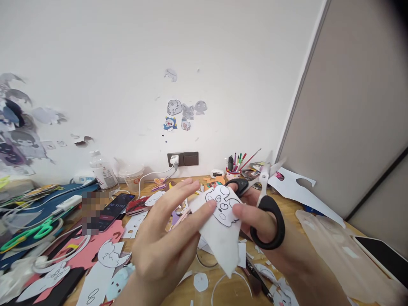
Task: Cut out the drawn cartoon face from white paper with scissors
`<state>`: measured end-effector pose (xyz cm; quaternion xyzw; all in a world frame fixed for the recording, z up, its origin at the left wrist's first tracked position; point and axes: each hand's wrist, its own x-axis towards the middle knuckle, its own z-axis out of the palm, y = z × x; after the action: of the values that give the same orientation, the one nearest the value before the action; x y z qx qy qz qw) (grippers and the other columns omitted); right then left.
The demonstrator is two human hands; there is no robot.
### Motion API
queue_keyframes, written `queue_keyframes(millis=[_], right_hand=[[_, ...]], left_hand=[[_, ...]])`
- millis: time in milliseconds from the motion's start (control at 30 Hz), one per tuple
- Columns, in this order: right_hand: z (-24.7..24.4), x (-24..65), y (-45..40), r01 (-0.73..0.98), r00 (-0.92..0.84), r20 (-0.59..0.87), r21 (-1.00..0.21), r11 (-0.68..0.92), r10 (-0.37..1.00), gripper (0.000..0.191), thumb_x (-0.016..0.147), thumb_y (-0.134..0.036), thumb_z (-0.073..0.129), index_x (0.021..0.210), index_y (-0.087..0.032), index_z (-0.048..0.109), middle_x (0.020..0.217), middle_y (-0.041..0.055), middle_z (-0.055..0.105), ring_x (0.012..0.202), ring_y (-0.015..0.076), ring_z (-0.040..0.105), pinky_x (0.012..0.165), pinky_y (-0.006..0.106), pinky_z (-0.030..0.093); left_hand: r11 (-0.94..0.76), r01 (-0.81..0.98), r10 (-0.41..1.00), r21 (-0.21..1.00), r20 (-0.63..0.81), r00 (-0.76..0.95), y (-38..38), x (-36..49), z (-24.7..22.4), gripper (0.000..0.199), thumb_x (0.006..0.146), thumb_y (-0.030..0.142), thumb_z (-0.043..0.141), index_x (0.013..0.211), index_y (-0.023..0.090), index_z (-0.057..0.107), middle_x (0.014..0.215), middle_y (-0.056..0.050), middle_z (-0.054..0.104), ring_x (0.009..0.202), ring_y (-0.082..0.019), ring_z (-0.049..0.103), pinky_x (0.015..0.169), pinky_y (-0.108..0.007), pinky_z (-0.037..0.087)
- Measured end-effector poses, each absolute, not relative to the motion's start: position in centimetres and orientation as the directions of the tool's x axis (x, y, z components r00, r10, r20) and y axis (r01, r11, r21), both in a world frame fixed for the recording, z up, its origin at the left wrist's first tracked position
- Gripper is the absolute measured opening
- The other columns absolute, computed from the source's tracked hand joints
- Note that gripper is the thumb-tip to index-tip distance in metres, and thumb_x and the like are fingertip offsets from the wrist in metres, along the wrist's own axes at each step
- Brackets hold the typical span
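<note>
A white piece of paper with a black-outlined cartoon face hangs between my two hands, its lower end tapering to a point. My left hand presses a fingertip on the drawing's left side, its other fingers stretched out above. My right hand pinches the paper's right edge. Black-handled scissors hang on the fingers of that same hand, blades apart and pointing up and away to the right, off the paper.
Paper scraps and cut-outs litter the wooden desk. A phone, green scissors and a bottle are at left. Behind stand a plastic cup and a pen holder; a tablet lies at right.
</note>
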<state>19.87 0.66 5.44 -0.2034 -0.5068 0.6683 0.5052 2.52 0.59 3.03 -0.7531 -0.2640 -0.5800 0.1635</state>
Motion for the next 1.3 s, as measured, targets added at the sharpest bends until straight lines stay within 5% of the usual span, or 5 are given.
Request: queue_keyframes(millis=[100, 267, 633, 1067, 1300], right_hand=[[5.5, 20.2, 0.7, -0.357, -0.353, 0.239, -0.928, 0.106, 0.905, 0.020, 0.072, -0.019, 0.069, 0.084, -0.022, 0.054, 0.071, -0.0049, 0.054, 0.061, 0.0067, 0.049, 0.055, 0.017, 0.040], [5.7, 20.4, 0.6, -0.141, -0.392, 0.277, -0.960, 0.240, 0.877, 0.012, 0.072, -0.021, 0.065, 0.077, -0.018, 0.054, 0.068, -0.0021, 0.053, 0.060, 0.0089, 0.046, 0.053, 0.019, 0.037], [5.4, 19.9, 0.6, -0.168, -0.453, 0.246, -0.968, 0.188, 0.857, 0.015, 0.071, -0.025, 0.065, 0.078, -0.017, 0.054, 0.070, -0.0002, 0.053, 0.063, 0.0108, 0.046, 0.055, 0.021, 0.037], [5.5, 19.7, 0.5, -0.149, -0.479, 0.253, -0.967, 0.206, 0.840, 0.016, 0.072, -0.029, 0.065, 0.075, -0.017, 0.055, 0.065, -0.0011, 0.051, 0.057, 0.0099, 0.043, 0.049, 0.021, 0.035], [5.7, 19.6, 0.9, -0.128, -0.414, 0.349, -0.937, 0.327, 0.841, 0.009, 0.072, -0.019, 0.062, 0.069, -0.018, 0.054, 0.064, -0.0031, 0.051, 0.059, 0.0094, 0.045, 0.053, 0.021, 0.036]], left_hand=[[-0.832, 0.552, 0.214, 0.053, 0.949, 0.231, 0.6, 2.2, 3.0, 0.047, 0.071, -0.011, 0.051, 0.103, 0.019, 0.066, 0.126, -0.008, 0.051, 0.110, -0.024, 0.052, 0.086, -0.036, 0.047], [-0.858, 0.341, 0.410, 0.385, 0.912, 0.002, -0.4, 2.4, 3.4, 0.039, 0.078, -0.006, 0.045, 0.102, 0.019, 0.063, 0.100, -0.004, 0.061, 0.095, -0.018, 0.056, 0.079, -0.033, 0.046], [-0.696, 0.255, 0.700, 0.671, 0.714, 0.031, -1.3, 3.2, 4.0, 0.020, 0.079, 0.012, 0.057, 0.092, 0.028, 0.058, 0.084, 0.002, 0.059, 0.081, -0.011, 0.056, 0.069, -0.019, 0.049], [-0.675, 0.273, 0.730, 0.685, 0.568, 0.380, -0.6, 2.7, 4.5, 0.014, 0.087, 0.018, 0.045, 0.074, 0.021, 0.050, 0.076, -0.002, 0.057, 0.069, -0.013, 0.054, 0.060, -0.024, 0.046], [-0.742, 0.256, 0.661, 0.620, 0.740, 0.125, -0.2, 2.8, 4.0, 0.014, 0.080, 0.010, 0.056, 0.085, 0.024, 0.055, 0.079, 0.000, 0.058, 0.075, -0.013, 0.057, 0.061, -0.024, 0.049]])
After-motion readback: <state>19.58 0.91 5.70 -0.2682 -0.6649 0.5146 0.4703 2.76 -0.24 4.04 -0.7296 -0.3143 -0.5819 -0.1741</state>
